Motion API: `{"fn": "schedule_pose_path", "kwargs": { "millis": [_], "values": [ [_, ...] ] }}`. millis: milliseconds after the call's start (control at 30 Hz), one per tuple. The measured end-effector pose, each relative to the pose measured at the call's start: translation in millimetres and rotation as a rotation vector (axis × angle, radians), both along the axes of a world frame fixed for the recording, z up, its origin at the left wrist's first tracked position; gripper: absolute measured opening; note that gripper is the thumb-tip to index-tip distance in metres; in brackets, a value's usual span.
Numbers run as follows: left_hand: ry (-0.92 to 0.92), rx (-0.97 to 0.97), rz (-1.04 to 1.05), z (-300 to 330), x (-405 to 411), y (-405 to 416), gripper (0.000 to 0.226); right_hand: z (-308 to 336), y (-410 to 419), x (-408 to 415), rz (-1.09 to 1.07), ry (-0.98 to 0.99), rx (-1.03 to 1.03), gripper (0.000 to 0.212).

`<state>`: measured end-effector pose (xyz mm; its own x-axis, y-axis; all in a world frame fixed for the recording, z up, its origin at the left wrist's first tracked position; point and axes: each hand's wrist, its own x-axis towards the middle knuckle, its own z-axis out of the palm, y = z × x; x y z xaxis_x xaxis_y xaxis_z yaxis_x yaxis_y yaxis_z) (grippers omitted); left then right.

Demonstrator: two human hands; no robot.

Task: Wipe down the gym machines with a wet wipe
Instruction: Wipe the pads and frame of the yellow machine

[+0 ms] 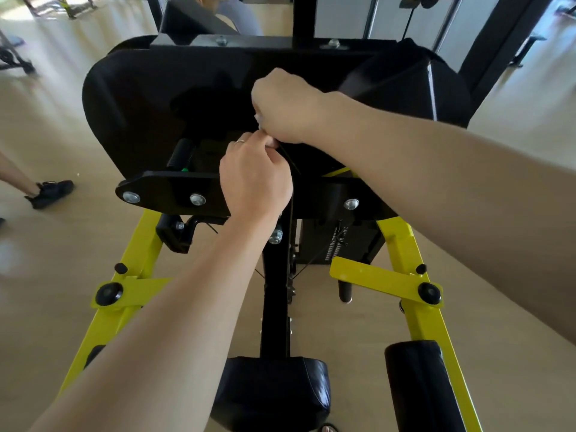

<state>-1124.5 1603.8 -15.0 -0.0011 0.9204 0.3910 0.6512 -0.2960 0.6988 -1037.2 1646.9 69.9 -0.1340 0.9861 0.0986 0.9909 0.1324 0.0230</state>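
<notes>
A black and yellow gym machine fills the view, with a large black footplate (149, 98) ahead of me. My right hand (286, 107) is curled into a fist over the plate's lower middle, gripping a white wet wipe (259, 120) of which only a small crumpled edge shows. Just below it, my left hand (255, 179) has its fingers curled, and its fingertips pinch the wipe's lower edge. The two hands touch each other. A ring sits on one left finger.
Yellow frame bars (131, 275) run down both sides, with a black seat pad (271, 397) and a roller pad (420, 385) near me. Another person's leg and black shoe (50, 191) stand on the wooden floor at left. More equipment stands behind.
</notes>
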Motion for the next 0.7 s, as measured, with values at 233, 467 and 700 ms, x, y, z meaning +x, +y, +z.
{"fn": "schedule_pose_path", "kwargs": {
  "millis": [233,467,700],
  "values": [
    [0.125,0.163,-0.058,2.1,1.1,-4.2,0.045,44.6,-53.4,93.8,-0.275,-0.101,0.318,0.02],
    [0.235,0.276,-0.092,1.7,0.7,-5.4,0.058,14.9,-39.7,30.2,-0.119,-0.175,0.159,0.028],
    [0.224,0.257,-0.102,-0.3,0.1,-3.7,0.05,31.0,-60.8,79.0,-0.273,-0.237,0.341,0.028]
  ]
}}
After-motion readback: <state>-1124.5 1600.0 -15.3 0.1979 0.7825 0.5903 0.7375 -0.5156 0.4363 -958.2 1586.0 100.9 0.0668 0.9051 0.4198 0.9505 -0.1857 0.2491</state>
